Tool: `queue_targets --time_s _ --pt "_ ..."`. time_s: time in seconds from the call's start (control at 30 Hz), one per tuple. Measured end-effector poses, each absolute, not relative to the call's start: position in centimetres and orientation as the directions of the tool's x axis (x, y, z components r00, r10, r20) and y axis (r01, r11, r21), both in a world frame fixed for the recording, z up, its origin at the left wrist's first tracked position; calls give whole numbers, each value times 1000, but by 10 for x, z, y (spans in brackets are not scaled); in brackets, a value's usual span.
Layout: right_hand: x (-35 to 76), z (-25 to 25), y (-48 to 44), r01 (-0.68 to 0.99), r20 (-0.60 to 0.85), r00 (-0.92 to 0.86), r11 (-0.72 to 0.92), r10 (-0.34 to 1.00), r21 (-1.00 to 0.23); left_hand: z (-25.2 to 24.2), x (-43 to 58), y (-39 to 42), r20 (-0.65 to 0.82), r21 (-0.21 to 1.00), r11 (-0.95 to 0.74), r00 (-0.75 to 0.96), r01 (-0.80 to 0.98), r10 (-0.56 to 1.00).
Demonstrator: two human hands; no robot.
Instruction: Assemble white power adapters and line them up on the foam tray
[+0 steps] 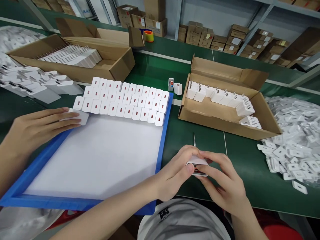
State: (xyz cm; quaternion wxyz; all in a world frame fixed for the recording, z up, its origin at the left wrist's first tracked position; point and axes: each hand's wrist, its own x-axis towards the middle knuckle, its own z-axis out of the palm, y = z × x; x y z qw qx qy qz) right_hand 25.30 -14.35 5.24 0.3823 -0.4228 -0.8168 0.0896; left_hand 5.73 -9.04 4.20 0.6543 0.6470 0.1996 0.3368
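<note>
My left hand and my right hand are closed around a white charger housing near the table's front edge. The housing's open end faces me and shows dark and orange parts inside. My left thumb lies along its left side, while my right fingers rest on its top and at the opening. Fingers cover much of the housing. A thin pointed metal tip juts up just behind my hands; its other end is hidden. Farther off stand an open charger housing with parts inside and another white charger.
A co-worker's hand rests on white chargers at the left of a blue-edged tray holding rows of chargers. Open cardboard boxes with chargers stand at the back. White cover plates are heaped right; more housings lie left.
</note>
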Motion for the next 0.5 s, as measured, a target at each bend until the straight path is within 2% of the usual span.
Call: queue_targets --time_s 0.17,0.4,0.5 --pt "249 51 -144 630 584 -342 641 736 -438 42 56 -91 119 991 -37 695 -132 709" --pt "252 51 -142 605 590 -261 606 764 -517 40 54 -90 39 979 121 733 -164 679" --pt "254 52 -143 592 650 -276 658 708 -465 44 55 -90 42 976 127 721 -178 692"
